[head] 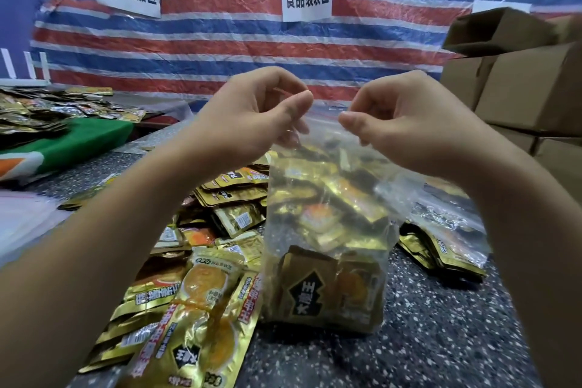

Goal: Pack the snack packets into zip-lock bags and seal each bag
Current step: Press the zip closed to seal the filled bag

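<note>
A clear zip-lock bag full of gold snack packets stands upright on the speckled dark table. My left hand pinches the bag's top edge at its left end between thumb and fingers. My right hand pinches the same top edge at its right end. Both hands hold the top a little above the packets. A heap of loose gold snack packets lies on the table left of the bag. More packets under clear plastic lie to its right.
Stacked cardboard boxes stand at the right. A green cloth with another pile of packets lies at the far left. A red, white and blue striped tarp with paper signs hangs behind the table.
</note>
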Action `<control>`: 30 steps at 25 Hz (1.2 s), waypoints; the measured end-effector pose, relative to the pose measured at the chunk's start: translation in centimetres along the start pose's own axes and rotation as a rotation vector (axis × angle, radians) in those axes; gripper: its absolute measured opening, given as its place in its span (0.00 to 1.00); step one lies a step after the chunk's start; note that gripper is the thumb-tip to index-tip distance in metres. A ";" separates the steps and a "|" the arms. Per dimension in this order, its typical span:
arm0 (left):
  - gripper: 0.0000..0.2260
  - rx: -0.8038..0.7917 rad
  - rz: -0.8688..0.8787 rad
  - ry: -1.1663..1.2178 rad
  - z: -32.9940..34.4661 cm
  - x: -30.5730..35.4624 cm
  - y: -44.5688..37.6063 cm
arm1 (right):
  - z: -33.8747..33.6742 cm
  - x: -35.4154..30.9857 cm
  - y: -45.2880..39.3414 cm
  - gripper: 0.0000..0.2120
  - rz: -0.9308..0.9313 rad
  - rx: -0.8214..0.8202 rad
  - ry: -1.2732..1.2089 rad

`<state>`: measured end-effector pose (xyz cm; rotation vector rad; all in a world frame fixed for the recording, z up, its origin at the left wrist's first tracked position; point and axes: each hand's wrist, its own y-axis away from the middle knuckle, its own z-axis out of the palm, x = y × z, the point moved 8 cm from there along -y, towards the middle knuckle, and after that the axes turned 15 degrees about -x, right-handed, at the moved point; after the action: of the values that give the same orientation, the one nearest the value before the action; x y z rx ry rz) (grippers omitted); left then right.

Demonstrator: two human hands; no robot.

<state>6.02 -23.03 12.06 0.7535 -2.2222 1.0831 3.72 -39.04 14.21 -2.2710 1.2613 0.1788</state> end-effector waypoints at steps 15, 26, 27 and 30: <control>0.09 -0.022 0.008 -0.026 0.9 1.0 0.4 | 0.5 -2.0 0.5 0.10 -0.007 -0.047 0.094; 0.07 -0.061 0.039 -0.122 1.5 1.4 0.4 | 0.5 -2.3 0.5 0.07 -0.011 -0.050 0.005; 0.07 -0.067 0.041 -0.125 1.5 1.4 0.5 | 0.5 -2.3 0.5 0.07 -0.011 -0.051 0.004; 0.06 -0.075 0.034 -0.113 1.4 1.4 0.5 | 0.6 -2.3 0.5 0.07 -0.011 -0.050 0.002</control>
<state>4.44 -24.29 12.00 0.7648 -2.3638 0.9895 2.12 -37.20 14.35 -2.3204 1.2589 0.2060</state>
